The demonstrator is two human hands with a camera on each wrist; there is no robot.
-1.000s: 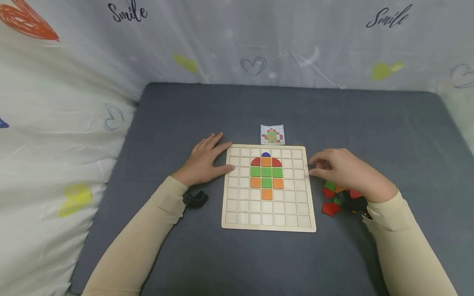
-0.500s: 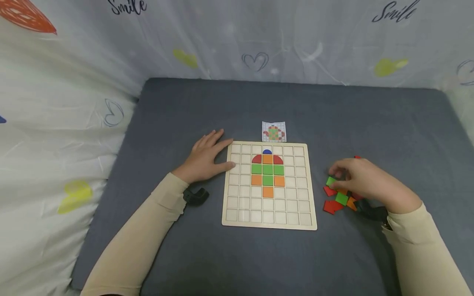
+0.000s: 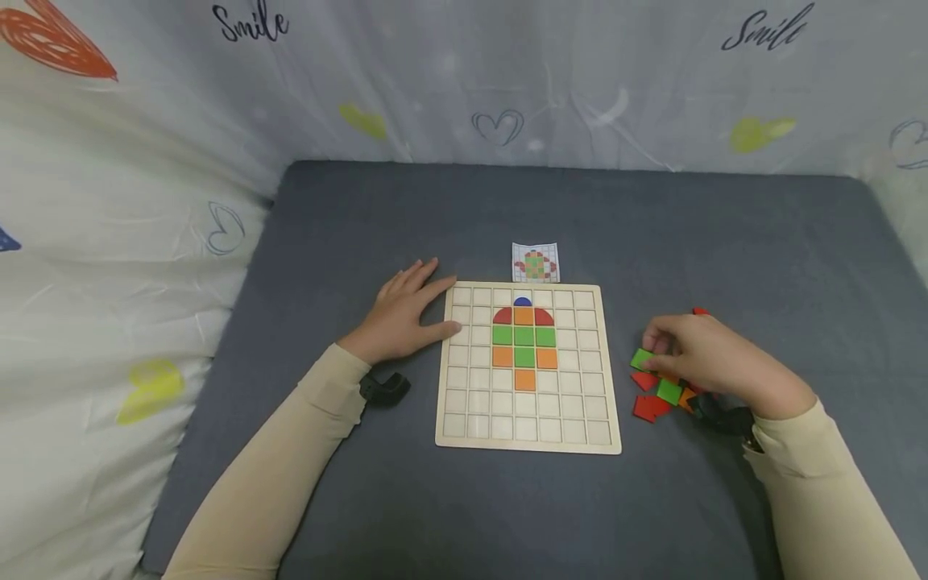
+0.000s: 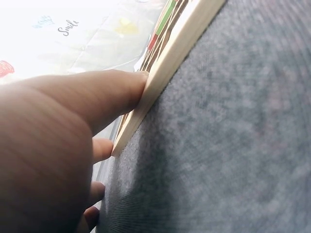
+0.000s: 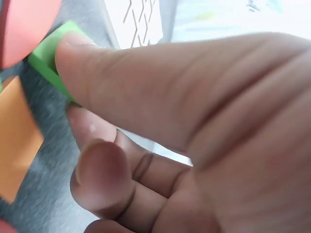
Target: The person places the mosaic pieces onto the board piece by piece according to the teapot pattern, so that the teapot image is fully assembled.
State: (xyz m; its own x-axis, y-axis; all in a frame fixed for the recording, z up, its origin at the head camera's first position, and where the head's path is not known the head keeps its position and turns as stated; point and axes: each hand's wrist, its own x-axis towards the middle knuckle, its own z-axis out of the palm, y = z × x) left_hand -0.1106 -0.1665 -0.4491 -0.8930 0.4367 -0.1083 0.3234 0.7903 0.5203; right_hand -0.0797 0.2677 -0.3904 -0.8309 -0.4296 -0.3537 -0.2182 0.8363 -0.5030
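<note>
A square wooden grid board (image 3: pixel 457 423) lies flat on the table. In its recesses sit several green, orange and red tiles and one blue half-round tile (image 3: pixel 523 302). My left hand (image 3: pixel 395 316) is spread at the board's left side, with thumb and index fingertip touching its edge; the left wrist view shows the thumb (image 4: pixel 116 92) against the wooden rim. My right hand (image 3: pixel 699 350) is over the loose tiles right of the board. It pinches a green square tile (image 5: pixel 51 51), thumb on its face and index finger at its edge. The palm hides part of the pile.
A small printed picture card (image 3: pixel 536 263) lies just beyond the board's far edge. Loose red tiles (image 3: pixel 648 408), another green tile (image 3: pixel 669 391) and orange tiles (image 3: pixel 686 398) lie beside the right hand. A printed curtain (image 3: pixel 449 89) borders the grey table (image 3: pixel 362 499).
My right hand has moved right, from beside the board to the loose tiles. Since then the green tile at its fingertips has shifted slightly left. The left hand stays at the board's edge.
</note>
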